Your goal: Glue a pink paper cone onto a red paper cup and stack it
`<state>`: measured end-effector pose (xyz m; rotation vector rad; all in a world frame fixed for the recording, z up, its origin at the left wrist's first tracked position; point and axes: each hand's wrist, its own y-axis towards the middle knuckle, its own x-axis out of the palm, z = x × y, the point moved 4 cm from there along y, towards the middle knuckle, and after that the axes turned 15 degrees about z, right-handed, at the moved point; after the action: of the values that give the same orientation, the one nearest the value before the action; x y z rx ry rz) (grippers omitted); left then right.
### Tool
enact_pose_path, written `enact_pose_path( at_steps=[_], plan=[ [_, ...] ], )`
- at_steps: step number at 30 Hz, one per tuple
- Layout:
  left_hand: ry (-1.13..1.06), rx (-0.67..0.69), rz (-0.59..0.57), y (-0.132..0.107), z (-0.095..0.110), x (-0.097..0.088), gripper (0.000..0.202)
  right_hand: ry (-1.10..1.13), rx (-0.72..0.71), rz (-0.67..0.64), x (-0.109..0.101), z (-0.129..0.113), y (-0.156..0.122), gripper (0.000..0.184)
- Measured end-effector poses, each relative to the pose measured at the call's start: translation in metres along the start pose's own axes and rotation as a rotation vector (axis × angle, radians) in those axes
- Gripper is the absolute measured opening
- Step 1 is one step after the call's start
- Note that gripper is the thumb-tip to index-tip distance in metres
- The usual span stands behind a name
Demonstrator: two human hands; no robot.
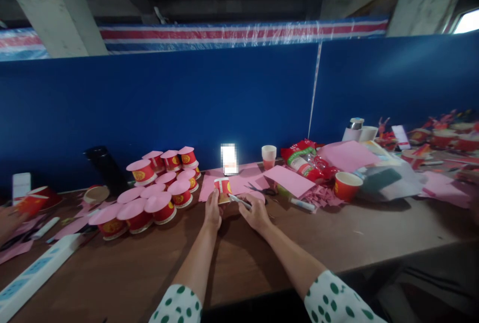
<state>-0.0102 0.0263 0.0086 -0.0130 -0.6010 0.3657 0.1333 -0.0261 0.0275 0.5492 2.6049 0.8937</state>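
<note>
My left hand (pixel 213 212) is closed around a red paper cup (pixel 223 185) with white and gold marks, held just above the brown table (pixel 239 248). In my right hand (pixel 257 212), thumb and fingers grip a slim pen-like tool (pixel 238 201), pale at the front and dark further back. Its tip is beside the cup; whether it touches cannot be made out. Beyond my hands lies pink paper (pixel 209 183) with dark scissors (pixel 259 189) on it. To my left, several red cups (pixel 164 213) stand grouped, stacked in places, with pink paper discs (pixel 157 202) on top.
A lit phone (pixel 229 158) stands behind the pink paper. Rightward are a pale cup (pixel 269 156), a red snack bag (pixel 303 158), a red cup (pixel 348 186) and pink scraps (pixel 324 196). A black bottle (pixel 107 168) and white power strip (pixel 41 270) lie leftward. Another person's hand (pixel 9 223) shows far left.
</note>
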Motion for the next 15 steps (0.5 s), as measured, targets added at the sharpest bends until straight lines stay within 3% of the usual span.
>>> enact_pose_path(
  at_steps=[15],
  plan=[
    [-0.061,-0.095,0.023,0.0007,0.0025,-0.0021,0.035,0.026,-0.019,0.043,-0.0013,-0.0006,0.0001,0.021]
  ],
)
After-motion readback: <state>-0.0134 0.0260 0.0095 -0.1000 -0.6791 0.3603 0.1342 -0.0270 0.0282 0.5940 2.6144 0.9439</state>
